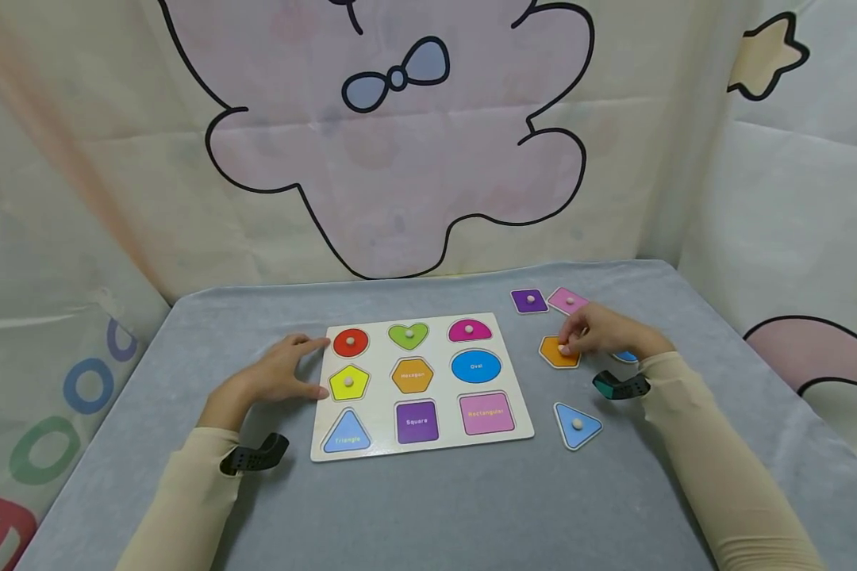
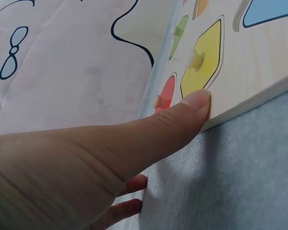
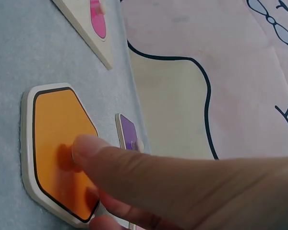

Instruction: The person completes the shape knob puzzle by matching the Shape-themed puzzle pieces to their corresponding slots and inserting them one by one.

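A wooden shape puzzle board lies on the table. My left hand rests along its left edge, fingers spread. The left thumb touches the rim beside the yellow pentagon. Seated with their knobs are the red circle, that pentagon, the green heart and the pink half circle. Right of the board, my right hand pinches the orange hexagon piece at its knob, which the thumb hides. That piece lies on or close over the cloth.
Behind the right hand lie a purple square piece and a pink rectangle piece. A blue piece shows partly under the right wrist. The blue triangle piece lies nearer. Grey cloth covers the table.
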Available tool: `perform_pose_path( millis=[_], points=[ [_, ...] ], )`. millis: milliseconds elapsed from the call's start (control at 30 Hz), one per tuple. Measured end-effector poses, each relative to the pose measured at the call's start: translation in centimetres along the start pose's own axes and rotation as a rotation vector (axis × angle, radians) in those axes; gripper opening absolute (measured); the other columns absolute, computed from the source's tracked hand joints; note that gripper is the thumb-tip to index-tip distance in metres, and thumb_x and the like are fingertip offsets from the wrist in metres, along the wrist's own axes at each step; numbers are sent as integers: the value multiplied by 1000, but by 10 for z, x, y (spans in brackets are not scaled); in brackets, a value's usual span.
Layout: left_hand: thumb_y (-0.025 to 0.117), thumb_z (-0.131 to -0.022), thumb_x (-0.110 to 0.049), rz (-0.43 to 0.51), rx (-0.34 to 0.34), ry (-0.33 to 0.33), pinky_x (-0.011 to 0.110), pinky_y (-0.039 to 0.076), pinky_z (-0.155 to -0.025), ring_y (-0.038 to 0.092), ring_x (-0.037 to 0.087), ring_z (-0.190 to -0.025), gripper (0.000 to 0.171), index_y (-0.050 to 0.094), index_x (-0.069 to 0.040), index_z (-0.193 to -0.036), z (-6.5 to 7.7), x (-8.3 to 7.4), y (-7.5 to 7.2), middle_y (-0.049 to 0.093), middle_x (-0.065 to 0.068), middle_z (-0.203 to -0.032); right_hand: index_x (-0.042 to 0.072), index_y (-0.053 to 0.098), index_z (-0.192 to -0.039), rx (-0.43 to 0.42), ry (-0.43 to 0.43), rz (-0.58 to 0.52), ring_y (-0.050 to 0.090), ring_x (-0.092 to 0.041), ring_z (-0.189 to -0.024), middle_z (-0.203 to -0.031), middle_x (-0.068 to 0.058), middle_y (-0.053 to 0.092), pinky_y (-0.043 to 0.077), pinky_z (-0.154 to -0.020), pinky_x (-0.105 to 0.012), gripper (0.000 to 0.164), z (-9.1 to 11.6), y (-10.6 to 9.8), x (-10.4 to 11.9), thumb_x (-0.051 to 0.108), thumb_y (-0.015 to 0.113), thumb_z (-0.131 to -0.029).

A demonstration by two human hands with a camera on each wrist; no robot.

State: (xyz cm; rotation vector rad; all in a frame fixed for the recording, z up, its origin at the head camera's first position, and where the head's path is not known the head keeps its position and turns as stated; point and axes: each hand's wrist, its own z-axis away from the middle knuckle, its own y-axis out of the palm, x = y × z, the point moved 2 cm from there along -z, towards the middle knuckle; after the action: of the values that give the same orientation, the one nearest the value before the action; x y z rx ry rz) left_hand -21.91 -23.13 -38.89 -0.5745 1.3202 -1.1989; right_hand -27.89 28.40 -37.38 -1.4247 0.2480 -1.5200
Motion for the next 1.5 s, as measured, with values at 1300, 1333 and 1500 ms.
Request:
perform_pose_path(
  millis=[1300,1333,1500],
  points=[
    [85,-79,-44,12,3,-26,69,38,-110,39,46,-135,95,39,-12,-156,1,-1,3,36,29,-152,1,72,-113,-355,-31,92,56,-24,-83,-96,-13,68,49,-63,-20,22,2,-10,24,16,69,-97],
    [85,-79,-43,13,1,-24,68,38,-110,39,46,-134,95,39,-12,-156,1,-1,3,36,29,-152,1,72,-113,-356,-30,92,56,-24,-84,-97,-14,68,50,-63,-20,22,2,-10,25,16,68,-97],
    [85,-79,-43,10,-7,-21,69,38,-110,40,46,-133,94,39,-12,-156,3,-2,3,38,29,-151,1,72,-113,-368,-16,88,56,-26,-88,-100,-15,67,51,-66,-20,21,4,-11,26,15,67,-98]
  ],
)
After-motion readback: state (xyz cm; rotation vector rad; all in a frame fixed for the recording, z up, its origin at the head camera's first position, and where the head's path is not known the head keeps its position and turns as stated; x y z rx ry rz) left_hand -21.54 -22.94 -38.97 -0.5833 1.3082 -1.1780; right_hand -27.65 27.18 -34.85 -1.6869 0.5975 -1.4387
